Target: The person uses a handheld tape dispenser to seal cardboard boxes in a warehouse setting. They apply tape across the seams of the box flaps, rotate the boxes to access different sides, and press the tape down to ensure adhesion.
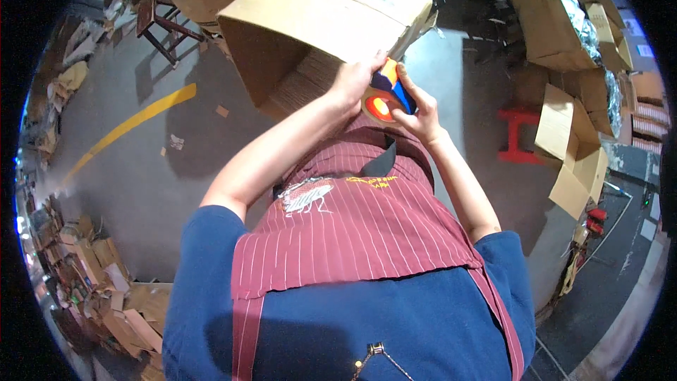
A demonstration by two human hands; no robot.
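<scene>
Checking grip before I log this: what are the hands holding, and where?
Both hands hold an orange and blue tape dispenser: left hand on its upper left side, right hand along its right edge.

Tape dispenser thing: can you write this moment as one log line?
left hand: on cardboard box and tape dispenser | right hand: gripping tape dispenser | box: tilted, at apron

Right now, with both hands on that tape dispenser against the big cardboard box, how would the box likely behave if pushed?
The cardboard box looks tilted rather than flat, so it would probably tip or slide easily. Its side seems open and hollow, suggesting it is light for its size. The walls look stiff.
</scene>
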